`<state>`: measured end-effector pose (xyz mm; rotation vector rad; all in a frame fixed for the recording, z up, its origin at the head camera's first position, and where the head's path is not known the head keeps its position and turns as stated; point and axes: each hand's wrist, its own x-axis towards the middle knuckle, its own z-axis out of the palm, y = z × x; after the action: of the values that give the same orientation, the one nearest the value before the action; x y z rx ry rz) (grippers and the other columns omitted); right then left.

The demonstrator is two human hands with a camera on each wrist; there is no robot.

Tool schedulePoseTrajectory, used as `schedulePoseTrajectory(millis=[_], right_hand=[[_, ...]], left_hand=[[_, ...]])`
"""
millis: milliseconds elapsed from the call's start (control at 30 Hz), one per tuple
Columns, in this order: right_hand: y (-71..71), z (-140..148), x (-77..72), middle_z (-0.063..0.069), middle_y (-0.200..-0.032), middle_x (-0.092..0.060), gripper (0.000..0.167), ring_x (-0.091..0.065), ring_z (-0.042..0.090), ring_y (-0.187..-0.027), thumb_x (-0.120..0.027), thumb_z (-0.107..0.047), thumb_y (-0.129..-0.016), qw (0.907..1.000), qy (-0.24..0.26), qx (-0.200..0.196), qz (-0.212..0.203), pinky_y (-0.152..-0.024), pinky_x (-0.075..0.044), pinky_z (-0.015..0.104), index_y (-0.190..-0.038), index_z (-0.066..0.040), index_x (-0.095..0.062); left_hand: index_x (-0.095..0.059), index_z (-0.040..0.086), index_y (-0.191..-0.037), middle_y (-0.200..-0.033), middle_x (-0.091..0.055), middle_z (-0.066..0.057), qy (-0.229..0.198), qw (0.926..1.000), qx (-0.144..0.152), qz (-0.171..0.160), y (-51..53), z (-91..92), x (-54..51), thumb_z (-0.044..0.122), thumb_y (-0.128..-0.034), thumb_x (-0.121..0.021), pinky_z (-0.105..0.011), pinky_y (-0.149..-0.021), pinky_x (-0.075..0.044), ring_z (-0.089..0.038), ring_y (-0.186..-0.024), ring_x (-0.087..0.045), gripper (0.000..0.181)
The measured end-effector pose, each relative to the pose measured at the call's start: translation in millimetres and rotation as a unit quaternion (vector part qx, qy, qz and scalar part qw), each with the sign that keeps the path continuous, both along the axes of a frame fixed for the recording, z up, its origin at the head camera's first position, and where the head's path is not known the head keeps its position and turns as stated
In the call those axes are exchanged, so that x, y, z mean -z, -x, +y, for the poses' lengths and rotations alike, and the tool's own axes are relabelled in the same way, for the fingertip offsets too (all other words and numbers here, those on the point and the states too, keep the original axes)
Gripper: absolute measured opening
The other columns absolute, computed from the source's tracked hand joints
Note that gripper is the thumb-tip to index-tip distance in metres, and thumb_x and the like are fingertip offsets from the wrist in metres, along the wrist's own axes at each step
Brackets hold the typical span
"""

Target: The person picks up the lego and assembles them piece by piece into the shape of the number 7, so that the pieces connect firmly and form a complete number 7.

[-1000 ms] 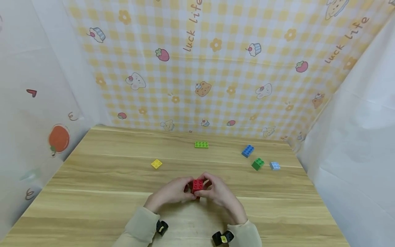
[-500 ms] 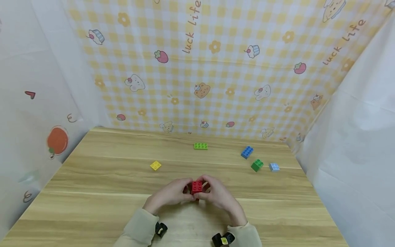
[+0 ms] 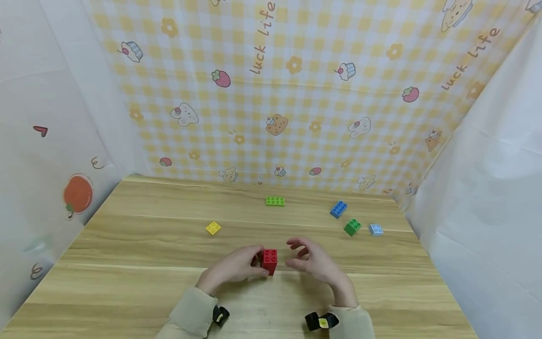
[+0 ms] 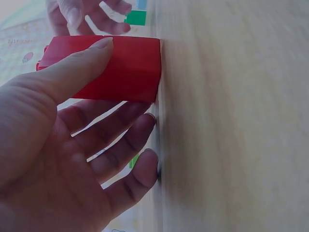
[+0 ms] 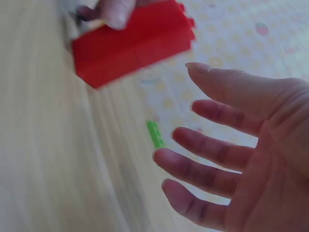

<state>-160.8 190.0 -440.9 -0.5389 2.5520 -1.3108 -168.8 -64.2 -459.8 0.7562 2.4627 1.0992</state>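
- Left hand [image 3: 237, 266] holds the red block [image 3: 270, 262] alone, thumb across the side facing the person and fingers behind it; the block stands upright, studs up, about midway between the left and right edges of the tabletop [image 3: 139, 235], well short of the far edge;
- a one-sided hold could let the block twist or tip; uneven pressure between thumb and fingers would be the likeliest cause, since it is taller than it is wide;
- a faint seam in the right wrist view suggests two bricks stacked; if they are not pressed fully together, a sideways pull might part them;
- right hand [image 3: 317, 266] is apart from the block, fingers spread and loosely bent, gripping nothing; a careless sweep towards the left edge could knock the block over;
- a long reach towards the far right corner might disturb the close group there, blue brick [image 3: 338, 209], green brick [image 3: 352, 227] and pale blue brick [image 3: 376, 230]; a trailing sleeve or finger would be the cause;
- lime brick [image 3: 275, 201] lies near the far edge, yellow brick [image 3: 213, 228] nearer the left edge; both look low and flat, so fingertips could slip off their sides.
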Motion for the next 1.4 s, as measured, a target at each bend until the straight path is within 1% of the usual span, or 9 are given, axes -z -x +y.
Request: schedulePoseTrajectory(millis=[300,467,667,767,933,1000,1067,1133,1400], right_hand=[[6.3,32,-3.5,0.015,-0.116,-0.063,0.032,-0.059,0.023,-0.097,-0.068,-0.018,-0.094,0.9885,0.031,0.146,0.025,-0.078,-0.050,0.035,-0.123,-0.005,-0.063],[9.1,52,-3.9,0.019,-0.119,-0.061,0.026,-0.058,0.025,-0.100,-0.063,-0.015,-0.097,0.9721,0.086,0.213,0.048,-0.078,-0.050,0.030,-0.120,-0.003,-0.062],[12.0,78,-2.9,0.020,-0.124,-0.054,0.028,-0.057,0.015,-0.096,-0.059,-0.011,-0.098,0.9438,0.140,0.298,0.036,-0.078,-0.052,0.028,-0.123,0.001,-0.057],[17.3,89,-1.0,0.018,-0.125,-0.050,0.031,-0.058,0.015,-0.093,-0.057,-0.008,-0.098,0.9206,0.193,0.339,0.023,-0.077,-0.052,0.027,-0.128,0.000,-0.051],[31.4,104,2.2,0.009,-0.122,-0.045,0.028,-0.061,0.014,-0.090,-0.056,-0.003,-0.097,0.8424,0.330,0.425,-0.030,-0.074,-0.052,0.026,-0.122,-0.015,-0.051],[36.8,110,5.6,0.007,-0.119,-0.045,0.028,-0.061,0.013,-0.087,-0.057,-0.001,-0.096,0.8212,0.347,0.451,-0.043,-0.075,-0.052,0.027,-0.117,-0.019,-0.051],[41.6,116,10.7,0.006,-0.118,-0.044,0.030,-0.060,0.011,-0.083,-0.059,0.001,-0.094,0.8208,0.330,0.464,-0.045,-0.073,-0.052,0.027,-0.114,-0.019,-0.051],[45.5,121,16.1,0.006,-0.118,-0.043,0.034,-0.060,0.010,-0.079,-0.061,0.003,-0.090,0.8278,0.304,0.469,-0.050,-0.071,-0.052,0.027,-0.115,-0.018,-0.050],[57.0,134,26.0,0.011,-0.123,-0.039,0.064,-0.060,0.009,-0.078,-0.062,0.003,-0.090,0.8759,0.234,0.414,-0.083,-0.069,-0.054,0.026,-0.146,0.001,-0.032]], left_hand=[[-0.059,0.016,-0.105,-0.085,-0.057,0.006,-0.002,1.0000,0.001,-0.001,0.5,-0.4,0.9,0.029,-0.0861,-0.077,-0.029,-0.066,-0.044,-0.010,-0.075,-0.051,0.029],[-0.059,0.016,-0.104,-0.084,-0.057,0.006,0.000,1.0000,0.001,0.000,0.9,0.8,0.4,0.030,-0.0863,-0.076,-0.028,-0.065,-0.044,-0.010,-0.075,-0.051,0.028],[-0.059,0.016,-0.104,-0.083,-0.056,0.006,-0.002,1.0000,0.005,0.000,1.2,2.4,0.8,0.030,-0.0860,-0.076,-0.028,-0.065,-0.043,-0.010,-0.075,-0.050,0.029],[-0.059,0.016,-0.104,-0.084,-0.057,0.006,-0.001,1.0000,0.004,0.001,1.0,1.8,1.3,0.030,-0.0859,-0.077,-0.028,-0.065,-0.043,-0.010,-0.075,-0.050,0.029],[-0.058,0.016,-0.104,-0.084,-0.057,0.006,-0.001,1.0000,0.002,-0.001,0.9,-0.1,1.6,0.029,-0.0861,-0.076,-0.028,-0.065,-0.044,-0.010,-0.074,-0.050,0.028],[-0.058,0.016,-0.103,-0.083,-0.057,0.006,-0.001,1.0000,0.002,-0.003,1.2,-0.2,1.8,0.029,-0.0861,-0.077,-0.028,-0.064,-0.044,-0.010,-0.074,-0.050,0.028],[-0.058,0.016,-0.103,-0.083,-0.056,0.006,-0.001,1.0000,0.003,-0.003,1.2,-0.3,1.5,0.029,-0.0860,-0.077,-0.028,-0.064,-0.044,-0.010,-0.074,-0.050,0.028],[-0.058,0.016,-0.103,-0.083,-0.056,0.006,-0.001,1.0000,0.004,-0.003,1.1,-0.2,1.2,0.028,-0.0858,-0.077,-0.028,-0.064,-0.044,-0.010,-0.074,-0.050,0.028],[-0.058,0.016,-0.103,-0.083,-0.056,0.005,-0.002,1.0000,0.003,-0.007,1.3,-0.4,1.1,0.028,-0.0860,-0.077,-0.028,-0.064,-0.044,-0.011,-0.074,-0.050,0.028]])
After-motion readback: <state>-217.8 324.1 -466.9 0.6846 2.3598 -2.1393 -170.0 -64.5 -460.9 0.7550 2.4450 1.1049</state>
